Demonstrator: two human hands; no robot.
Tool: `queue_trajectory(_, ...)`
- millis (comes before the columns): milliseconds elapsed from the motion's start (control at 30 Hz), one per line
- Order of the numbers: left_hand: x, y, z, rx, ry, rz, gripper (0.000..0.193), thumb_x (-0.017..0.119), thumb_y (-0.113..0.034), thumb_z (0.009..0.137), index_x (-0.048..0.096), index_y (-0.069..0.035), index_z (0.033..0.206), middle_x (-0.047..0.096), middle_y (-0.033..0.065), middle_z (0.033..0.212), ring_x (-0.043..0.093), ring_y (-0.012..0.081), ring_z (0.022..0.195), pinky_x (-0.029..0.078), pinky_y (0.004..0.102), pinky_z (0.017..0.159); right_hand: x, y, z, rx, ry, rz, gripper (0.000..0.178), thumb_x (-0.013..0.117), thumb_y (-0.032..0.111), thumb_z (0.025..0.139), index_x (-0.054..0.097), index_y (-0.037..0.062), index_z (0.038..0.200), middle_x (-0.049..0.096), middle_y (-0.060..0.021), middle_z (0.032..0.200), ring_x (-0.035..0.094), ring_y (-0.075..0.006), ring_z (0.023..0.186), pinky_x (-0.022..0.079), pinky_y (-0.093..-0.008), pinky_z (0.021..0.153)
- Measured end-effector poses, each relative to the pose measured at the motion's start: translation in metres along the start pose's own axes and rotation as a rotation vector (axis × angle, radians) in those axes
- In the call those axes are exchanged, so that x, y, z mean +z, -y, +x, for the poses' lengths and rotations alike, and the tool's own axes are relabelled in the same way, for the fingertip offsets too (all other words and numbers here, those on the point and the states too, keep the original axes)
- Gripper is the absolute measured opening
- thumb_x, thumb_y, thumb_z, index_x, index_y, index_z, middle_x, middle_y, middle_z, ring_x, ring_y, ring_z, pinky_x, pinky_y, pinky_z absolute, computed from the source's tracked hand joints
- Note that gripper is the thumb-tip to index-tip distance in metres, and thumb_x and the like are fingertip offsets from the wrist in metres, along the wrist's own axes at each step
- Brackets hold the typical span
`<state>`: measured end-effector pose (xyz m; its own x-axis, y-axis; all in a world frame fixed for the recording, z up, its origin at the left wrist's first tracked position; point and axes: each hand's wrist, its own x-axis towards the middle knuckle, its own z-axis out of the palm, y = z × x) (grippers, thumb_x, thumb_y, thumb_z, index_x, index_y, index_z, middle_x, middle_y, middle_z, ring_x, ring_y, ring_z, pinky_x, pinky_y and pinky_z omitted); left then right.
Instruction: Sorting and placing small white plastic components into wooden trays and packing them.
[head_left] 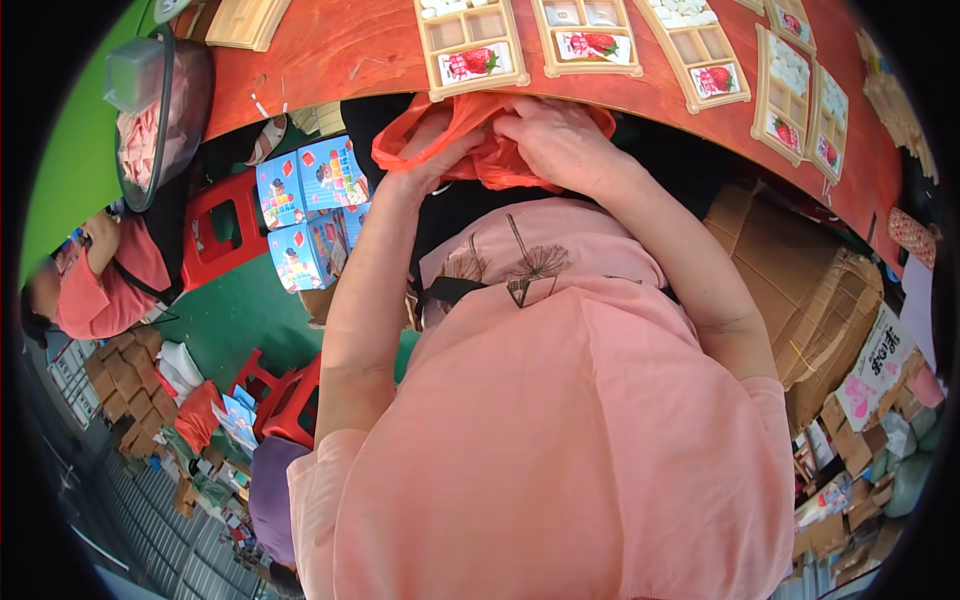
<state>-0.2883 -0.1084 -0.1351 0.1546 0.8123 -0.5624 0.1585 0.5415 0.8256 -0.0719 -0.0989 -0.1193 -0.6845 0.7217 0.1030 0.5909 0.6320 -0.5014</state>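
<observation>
A thin red plastic bag (pixel 515 165) hangs at the table's front edge, over my lap. My left hand (pixel 432 140) reaches into it; a loop of the bag lies across the wrist and the fingers are hidden. My right hand (pixel 555 140) has its fingers curled against the bag, gripping its plastic. What the bag holds cannot be seen. Just beyond, on the table, stand beige compartment trays, among them a left tray (pixel 452 50), a middle tray (pixel 590 68) and a right tray (pixel 738 92). They carry white pieces and strawberry-printed sachets.
The red tabletop (pixel 350 50) curves across the top. Colourful blue boxes (pixel 298 255) are stacked left of my lap, beside a red stool (pixel 225 225). A clear-sided bin (pixel 160 120) stands farther left, near another person (pixel 110 270). A large cardboard box (pixel 790 270) is at my right.
</observation>
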Motion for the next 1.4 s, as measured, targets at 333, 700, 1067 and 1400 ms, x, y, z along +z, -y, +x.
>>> queue_trajectory(333, -0.011, 0.015, 0.004, -0.038, -0.124, -0.556, 0.035, 0.06, -0.013, 0.104, 0.055, -0.007, 0.138, 0.065, 0.0118, 0.132, 0.069, 0.0225, 0.111, 0.06, 0.0358, 0.094, -0.009, -0.014, -0.017, -0.014, 0.453, 0.299, 0.021, 0.054, 0.005, 0.088, 0.067, 0.0025, 0.104, 0.07, -0.0228, 0.11, 0.067, -0.0414, 0.107, 0.053, -0.0528, 0.09)
queue_trajectory(700, -0.034, 0.017, 0.006, -0.218, -0.125, -0.487, 0.03, 0.058, -0.014, 0.105, 0.061, -0.006, 0.133, 0.07, 0.0138, 0.122, 0.071, 0.0254, 0.109, 0.061, 0.0385, 0.094, -0.005, -0.009, 0.01, 0.4, 0.456, 0.234, 0.051, 0.058, 0.048, 0.1, 0.063, 0.0036, 0.125, 0.07, -0.0228, 0.119, 0.067, -0.0393, 0.111, 0.051, -0.048, 0.097)
queue_trajectory(1067, -0.014, 0.005, 0.012, -0.25, -0.252, -0.445, 0.038, 0.07, -0.027, 0.099, 0.06, -0.01, 0.132, 0.071, 0.0131, 0.12, 0.072, 0.0261, 0.103, 0.063, 0.0432, 0.085, 0.025, -0.01, 0.014, 0.4, 0.334, 0.329, 0.07, 0.059, 0.051, 0.101, 0.042, 0.0091, 0.153, 0.055, -0.0229, 0.147, 0.051, -0.0391, 0.139, 0.038, -0.0479, 0.117)
queue_trajectory(1400, 0.018, 0.048, 0.064, 0.192, -0.417, 0.062, 0.047, 0.077, -0.041, 0.086, 0.071, -0.009, 0.12, 0.074, 0.0132, 0.117, 0.071, 0.0292, 0.107, 0.057, 0.0397, 0.086, 0.008, 0.033, 0.023, 0.055, -0.197, 0.191, 0.041, 0.079, 0.032, 0.091, 0.054, 0.0046, 0.11, 0.065, -0.0146, 0.082, 0.067, -0.0322, 0.072, 0.055, -0.0418, 0.066)
